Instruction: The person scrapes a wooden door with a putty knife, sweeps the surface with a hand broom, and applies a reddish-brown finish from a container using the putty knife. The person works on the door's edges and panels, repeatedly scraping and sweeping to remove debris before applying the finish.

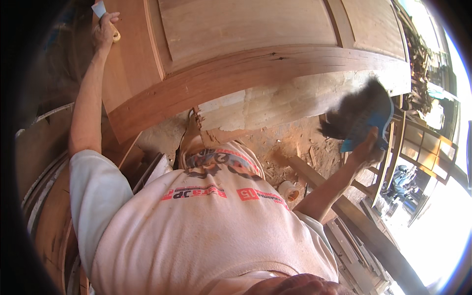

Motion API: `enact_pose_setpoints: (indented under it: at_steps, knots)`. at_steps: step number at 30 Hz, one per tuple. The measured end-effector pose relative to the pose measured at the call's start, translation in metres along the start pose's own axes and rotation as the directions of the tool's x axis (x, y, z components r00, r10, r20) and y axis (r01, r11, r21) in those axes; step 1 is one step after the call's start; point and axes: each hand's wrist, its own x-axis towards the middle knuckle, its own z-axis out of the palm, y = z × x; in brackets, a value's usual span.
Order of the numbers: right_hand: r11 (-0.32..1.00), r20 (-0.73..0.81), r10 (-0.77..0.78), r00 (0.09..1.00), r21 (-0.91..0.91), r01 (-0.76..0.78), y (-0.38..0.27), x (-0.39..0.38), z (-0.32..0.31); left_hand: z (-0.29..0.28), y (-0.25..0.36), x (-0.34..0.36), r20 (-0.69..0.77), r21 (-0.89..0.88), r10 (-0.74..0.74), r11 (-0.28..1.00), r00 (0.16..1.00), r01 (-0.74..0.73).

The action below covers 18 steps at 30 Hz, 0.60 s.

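My left hand (103,32) is up at the far left, closed round a putty knife (99,9). The knife's pale blade points away from me, and the end of its light handle sticks out below my fingers. Beside this hand lies a brown wooden panelled door (246,25). On the right, my right hand (368,149) grips a blue brush (377,121) with dark bristles. Motion smears the bristles, which are just off the near right edge of the door. Whether they touch the pale board (275,101) under the door, I cannot tell.
Wood scraps and dust cover the ground (314,147) below. A white cup-like container (289,191) stands there. Long timber (368,231) and a frame with panes (425,150) are at the right. Curved boards (51,223) lean at the left.
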Motion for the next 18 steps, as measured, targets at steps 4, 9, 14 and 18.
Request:
enact_pose_setpoints:
  at_steps: [4,9,14,18]
  knots:
    - [0.985,-0.075,-0.073,0.995,0.154,0.083,-0.008,-0.009,-0.014,0.001,-0.003,0.001,0.011,0.017,-0.027,0.999,1.000,0.027]
    - [0.744,0.564,-0.354,0.746,0.653,-0.141,-0.047,-0.061,-0.005,-0.001,-0.007,0.000,0.014,0.049,-0.034,0.998,0.999,0.033]
    - [0.874,0.803,-0.438,0.404,0.485,-0.016,-0.051,-0.083,0.018,0.000,-0.010,0.006,0.019,0.017,-0.020,1.000,1.000,0.020]
    - [0.978,0.516,-0.203,0.832,0.146,0.148,0.001,-0.020,0.012,-0.004,-0.009,0.001,0.007,0.076,0.018,0.997,1.000,-0.019]
